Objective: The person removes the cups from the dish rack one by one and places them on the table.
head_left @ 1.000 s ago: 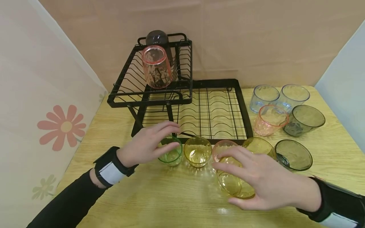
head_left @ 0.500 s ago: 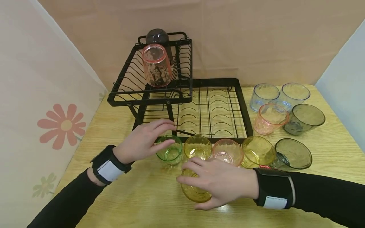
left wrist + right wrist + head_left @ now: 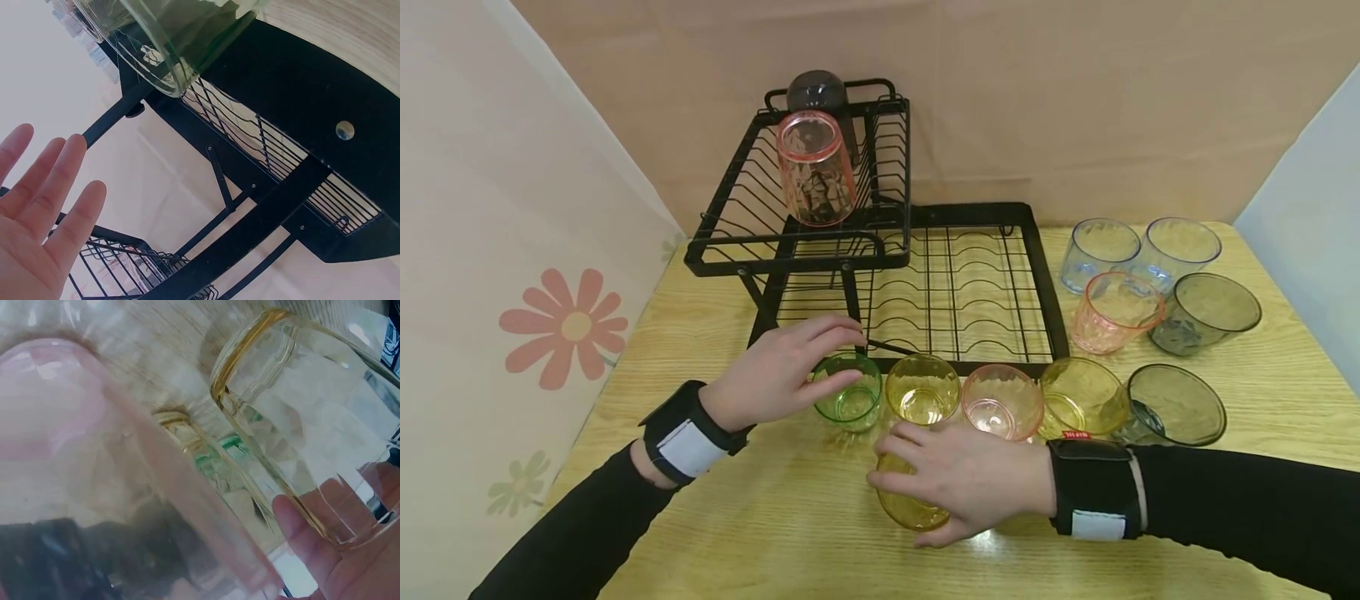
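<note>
My right hand (image 3: 962, 475) holds a yellow glass (image 3: 901, 508) by its sides near the front of the table. In the right wrist view, fingers (image 3: 306, 540) lie along the wall of this yellow glass (image 3: 300, 419). Just behind it stands a second yellow glass (image 3: 922, 392), between a green glass (image 3: 847, 410) and a pink glass (image 3: 1002, 398). My left hand (image 3: 782, 375) hovers beside the green glass, overlapping its left rim in the head view. Nothing is in it; the left wrist view has its fingers (image 3: 56, 181) spread apart from the green glass (image 3: 200, 37).
A black two-tier dish rack (image 3: 1047, 292) stands behind the row. Its upper tier bears an upturned pink glass (image 3: 817, 179) and a dark one (image 3: 817, 90). To the right stand another yellow glass (image 3: 1084, 396), two smoky grey glasses (image 3: 1213, 312), a pink glass (image 3: 1116, 312) and two blue-rimmed glasses (image 3: 1101, 250).
My right hand has carried the yellow glass leftward, from in front of the pink glass to in front of the yellow one, then stayed nearly still. My left hand has drawn back slightly left.
</note>
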Action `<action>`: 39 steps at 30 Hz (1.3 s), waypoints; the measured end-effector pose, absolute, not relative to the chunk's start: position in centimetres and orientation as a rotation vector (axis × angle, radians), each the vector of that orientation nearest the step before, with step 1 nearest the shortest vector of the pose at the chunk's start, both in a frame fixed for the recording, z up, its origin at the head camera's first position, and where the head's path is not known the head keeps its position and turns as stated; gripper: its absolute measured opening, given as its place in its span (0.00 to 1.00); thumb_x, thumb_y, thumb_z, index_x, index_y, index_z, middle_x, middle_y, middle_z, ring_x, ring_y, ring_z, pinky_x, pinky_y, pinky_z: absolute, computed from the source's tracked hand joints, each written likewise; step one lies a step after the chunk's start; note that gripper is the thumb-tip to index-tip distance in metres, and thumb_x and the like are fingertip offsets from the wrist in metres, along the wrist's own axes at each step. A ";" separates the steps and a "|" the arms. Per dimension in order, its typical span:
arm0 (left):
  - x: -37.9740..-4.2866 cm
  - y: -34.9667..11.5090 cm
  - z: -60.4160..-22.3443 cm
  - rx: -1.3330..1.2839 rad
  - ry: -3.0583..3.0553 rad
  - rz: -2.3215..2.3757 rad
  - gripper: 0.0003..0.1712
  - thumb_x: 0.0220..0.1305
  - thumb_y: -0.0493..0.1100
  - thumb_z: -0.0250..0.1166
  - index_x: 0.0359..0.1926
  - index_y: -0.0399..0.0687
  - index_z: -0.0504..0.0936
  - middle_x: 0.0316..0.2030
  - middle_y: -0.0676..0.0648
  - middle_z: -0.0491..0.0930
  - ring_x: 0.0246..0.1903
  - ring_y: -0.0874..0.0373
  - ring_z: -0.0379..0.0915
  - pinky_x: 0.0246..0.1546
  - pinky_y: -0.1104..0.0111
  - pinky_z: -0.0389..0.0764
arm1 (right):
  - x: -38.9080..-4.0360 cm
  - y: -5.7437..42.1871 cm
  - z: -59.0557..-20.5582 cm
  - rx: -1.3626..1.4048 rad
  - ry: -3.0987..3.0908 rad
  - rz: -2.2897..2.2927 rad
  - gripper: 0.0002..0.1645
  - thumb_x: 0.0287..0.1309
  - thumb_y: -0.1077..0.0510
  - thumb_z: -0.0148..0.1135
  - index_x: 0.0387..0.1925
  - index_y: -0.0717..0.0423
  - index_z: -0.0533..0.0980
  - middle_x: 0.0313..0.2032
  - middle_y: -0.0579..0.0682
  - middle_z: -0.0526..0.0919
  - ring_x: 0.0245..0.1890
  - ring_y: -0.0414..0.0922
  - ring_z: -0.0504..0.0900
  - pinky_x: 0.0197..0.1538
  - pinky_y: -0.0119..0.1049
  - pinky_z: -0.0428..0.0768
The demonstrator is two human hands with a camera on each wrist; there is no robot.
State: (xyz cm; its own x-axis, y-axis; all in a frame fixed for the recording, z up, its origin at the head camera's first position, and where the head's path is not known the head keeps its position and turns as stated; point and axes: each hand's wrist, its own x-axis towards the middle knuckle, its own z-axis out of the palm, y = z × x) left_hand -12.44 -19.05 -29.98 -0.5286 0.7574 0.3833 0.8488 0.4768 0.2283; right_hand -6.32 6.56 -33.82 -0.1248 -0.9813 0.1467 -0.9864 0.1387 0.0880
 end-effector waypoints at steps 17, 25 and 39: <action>-12.0 -17.4 -24.9 -1.771 -2.125 0.179 0.23 0.64 0.53 0.63 0.55 0.46 0.78 0.51 0.40 0.78 0.48 0.46 0.77 0.49 0.53 0.77 | -6.2 9.7 -31.8 1.809 -2.330 0.255 0.43 0.62 0.28 0.50 0.68 0.51 0.65 0.66 0.51 0.67 0.63 0.50 0.68 0.50 0.44 0.79; -12.2 -14.9 -22.3 -1.825 -2.000 0.209 0.20 0.67 0.53 0.59 0.53 0.46 0.75 0.50 0.41 0.77 0.49 0.47 0.75 0.51 0.55 0.76 | -7.9 13.4 -30.3 1.557 -2.431 0.417 0.40 0.58 0.34 0.61 0.63 0.54 0.69 0.64 0.53 0.68 0.61 0.47 0.69 0.49 0.45 0.79; -14.5 -13.2 -16.0 -1.688 -2.127 0.017 0.27 0.70 0.56 0.53 0.60 0.43 0.74 0.56 0.39 0.74 0.56 0.45 0.70 0.58 0.54 0.71 | -10.1 17.1 -29.4 1.344 -2.490 0.355 0.42 0.62 0.34 0.57 0.68 0.55 0.64 0.65 0.56 0.65 0.58 0.53 0.71 0.44 0.50 0.81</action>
State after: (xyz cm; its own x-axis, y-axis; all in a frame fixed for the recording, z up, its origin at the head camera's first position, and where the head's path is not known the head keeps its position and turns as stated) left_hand -14.54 -13.21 -15.99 -0.1724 0.9329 0.3162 0.9279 0.2616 -0.2658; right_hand -10.11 17.14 -29.38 -0.5236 -0.7702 0.3643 -0.8413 0.5348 -0.0785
